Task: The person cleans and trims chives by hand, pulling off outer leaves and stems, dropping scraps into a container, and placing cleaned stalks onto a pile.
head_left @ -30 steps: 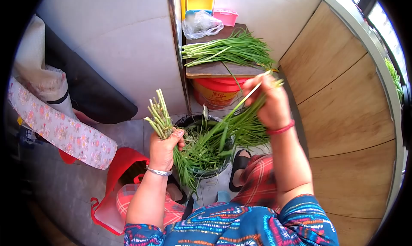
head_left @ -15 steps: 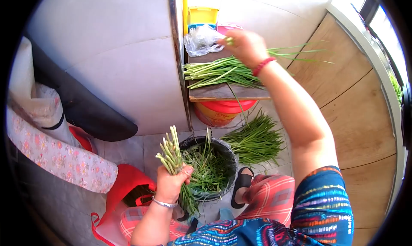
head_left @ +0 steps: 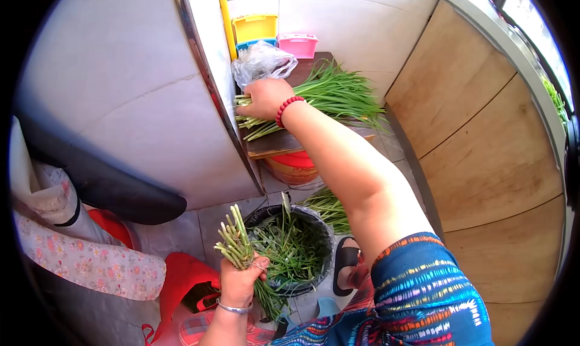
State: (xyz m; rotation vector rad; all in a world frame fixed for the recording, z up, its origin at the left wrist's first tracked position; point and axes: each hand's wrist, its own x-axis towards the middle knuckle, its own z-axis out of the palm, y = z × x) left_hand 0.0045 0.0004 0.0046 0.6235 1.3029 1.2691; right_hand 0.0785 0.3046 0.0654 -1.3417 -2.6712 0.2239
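Note:
My left hand (head_left: 240,282) is closed around a bunch of garlic chives (head_left: 234,243), pale stem ends up and green leaves hanging down. It is at the left of a black-lined bucket (head_left: 331,249) holding loose green leaves and scraps (head_left: 290,243). Farther off, my right hand (head_left: 266,98), with a red bead bracelet at the wrist, rests on the stem ends of a pile of garlic chives (head_left: 338,95). Its fingers curl down over the stems, and the fingertips are partly hidden. The pile lies on a low wooden bench (head_left: 275,145).
Behind the pile are a crumpled clear plastic bag (head_left: 261,61), a yellow bin (head_left: 255,27) and a pink bin (head_left: 298,46). A red bucket (head_left: 293,166) stands under the bench. More chives (head_left: 329,207) lie on the floor. A red bag (head_left: 181,279) is at left.
My right hand has come down and left from above the pile, where it held a few stalks, onto the pile's stem ends. My left hand still grips its bunch. The view has shifted.

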